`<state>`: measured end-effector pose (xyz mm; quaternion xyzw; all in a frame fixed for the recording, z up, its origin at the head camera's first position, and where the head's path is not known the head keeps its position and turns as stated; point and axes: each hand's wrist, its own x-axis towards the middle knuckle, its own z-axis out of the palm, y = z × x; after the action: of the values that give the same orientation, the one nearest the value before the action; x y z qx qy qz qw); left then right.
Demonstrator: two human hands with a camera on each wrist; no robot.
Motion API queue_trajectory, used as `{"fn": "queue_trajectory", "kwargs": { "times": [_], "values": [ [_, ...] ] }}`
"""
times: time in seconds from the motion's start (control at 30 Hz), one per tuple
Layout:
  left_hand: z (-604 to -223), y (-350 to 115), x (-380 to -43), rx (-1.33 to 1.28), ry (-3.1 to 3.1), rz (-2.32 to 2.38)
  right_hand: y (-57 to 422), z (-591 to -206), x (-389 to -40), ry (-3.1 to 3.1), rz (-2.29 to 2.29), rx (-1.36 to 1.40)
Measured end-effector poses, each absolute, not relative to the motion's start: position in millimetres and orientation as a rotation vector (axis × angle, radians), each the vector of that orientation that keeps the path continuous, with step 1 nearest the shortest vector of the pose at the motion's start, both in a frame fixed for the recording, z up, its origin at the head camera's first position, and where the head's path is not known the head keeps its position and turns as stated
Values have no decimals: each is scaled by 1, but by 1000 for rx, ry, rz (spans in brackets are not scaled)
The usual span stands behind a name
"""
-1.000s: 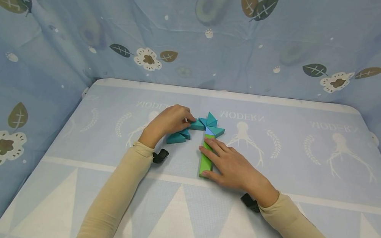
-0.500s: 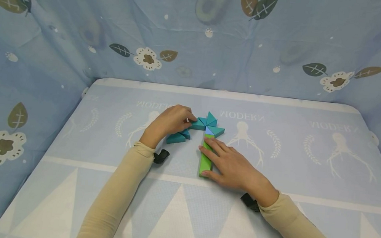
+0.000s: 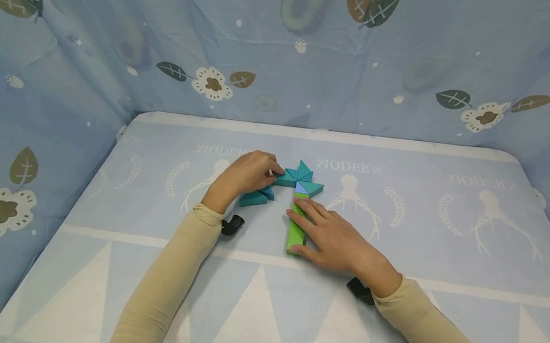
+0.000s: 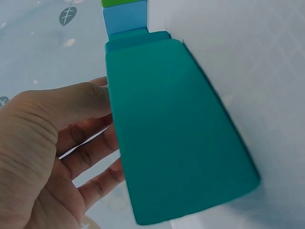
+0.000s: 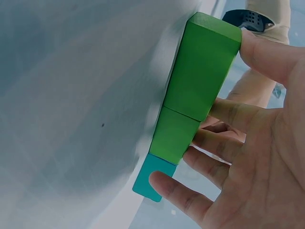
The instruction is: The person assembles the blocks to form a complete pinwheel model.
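Note:
My left hand (image 3: 250,173) pinches a teal triangular block (image 3: 284,181) between thumb and fingertips, at the left side of a fan of teal triangular blocks (image 3: 305,171). Below that fan sits a light-blue piece (image 3: 301,188), with a bar of green blocks (image 3: 295,238) running down from it toward the near side. My right hand (image 3: 335,239) rests on the green bar, fingers extended over it and thumb at its near end. In the left wrist view, a large teal face (image 4: 167,133) hides the left fingertips. Green blocks (image 5: 205,67) lie against the right thumb and fingers in the right wrist view.
A separate cluster of teal blocks (image 3: 254,198) lies just under the left hand. All rests on a patterned table cover (image 3: 428,230). A blue printed curtain (image 3: 395,56) rises behind and at the left. Dark wrist cameras (image 3: 233,225) sit near each cuff.
My left hand has edged very slightly right, and the teal block it pinches now lies closer against the fan. The right hand has not visibly moved.

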<state>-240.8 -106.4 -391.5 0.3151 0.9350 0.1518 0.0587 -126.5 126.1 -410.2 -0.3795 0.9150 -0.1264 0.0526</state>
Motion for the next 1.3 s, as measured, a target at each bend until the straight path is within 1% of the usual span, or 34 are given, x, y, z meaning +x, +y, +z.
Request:
{"fn": "queue_trajectory", "kwargs": {
  "times": [0.93, 1.13, 1.3],
  "values": [
    [-391, -106, -238, 944, 2849, 445, 125, -411, -128, 2780, -352, -1165],
    [-389, -105, -238, 966, 2882, 423, 126, -410, -127, 2774, -352, -1144],
    [-382, -102, -233, 1060, 2939, 440, 125, -410, -127, 2771, -346, -1136]
  ]
}}
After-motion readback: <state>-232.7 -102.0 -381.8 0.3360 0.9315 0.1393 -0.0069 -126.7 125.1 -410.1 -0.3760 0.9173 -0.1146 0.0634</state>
